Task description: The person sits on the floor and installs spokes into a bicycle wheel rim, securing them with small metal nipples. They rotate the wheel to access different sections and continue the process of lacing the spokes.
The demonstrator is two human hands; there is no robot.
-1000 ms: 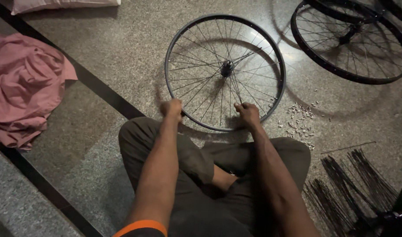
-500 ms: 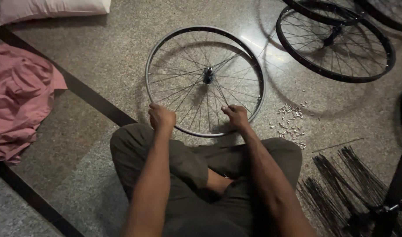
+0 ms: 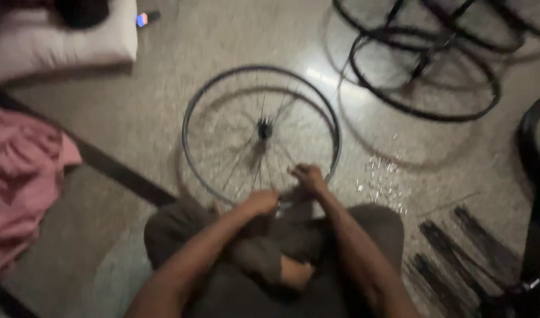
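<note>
Head view, blurred. Spoked wheel lies flat on the stone floor at 12 o'clock from the seated person. Left hand and right hand both curl onto its near rim at 6 o'clock; finger spread cannot be told. Loose spokes at 4 o'clock, pink cloth at 9.

A crumpled pink cloth lies on the floor at left, a pale cushion beyond it. Other dark wheels are stacked at upper right. Loose spokes lie bundled at lower right, with small pale bits scattered nearby.
</note>
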